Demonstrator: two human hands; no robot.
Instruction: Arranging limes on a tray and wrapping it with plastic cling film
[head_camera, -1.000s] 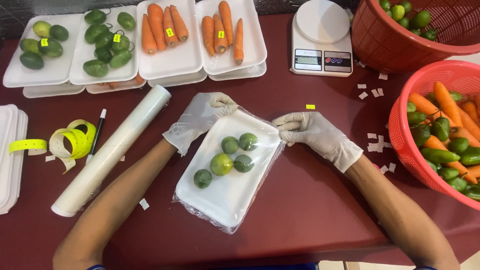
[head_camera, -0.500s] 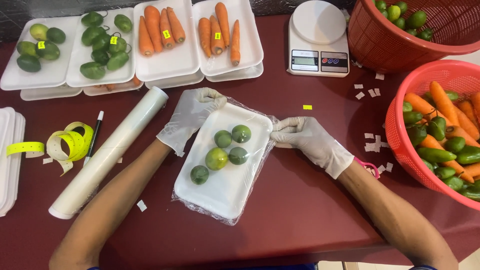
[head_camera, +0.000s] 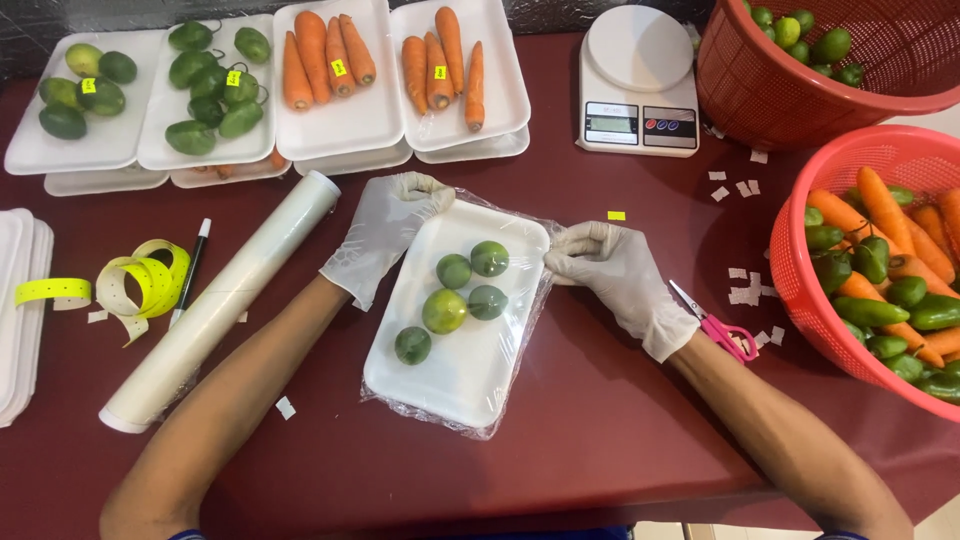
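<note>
A white foam tray (head_camera: 470, 365) lies tilted on the dark red table, holding several green limes (head_camera: 445, 310) under clear cling film (head_camera: 520, 335). My left hand (head_camera: 385, 232), in a white glove, grips the tray's upper left corner and the film there. My gloved right hand (head_camera: 620, 280) pinches the film at the tray's upper right edge. The film bunches loosely around the tray's lower and right sides.
A cling film roll (head_camera: 215, 305) lies left of the tray, beside a pen (head_camera: 190, 270) and yellow label tape (head_camera: 135, 280). Filled trays of carrots (head_camera: 325, 60) and green fruit (head_camera: 205, 90) line the back. A scale (head_camera: 638, 85), two red baskets (head_camera: 880, 260) and pink-handled scissors (head_camera: 720, 325) are at right.
Both hands and the tray have stayed in nearly the same place. My right hand has pulled the film a little tighter at the tray's upper right edge.
</note>
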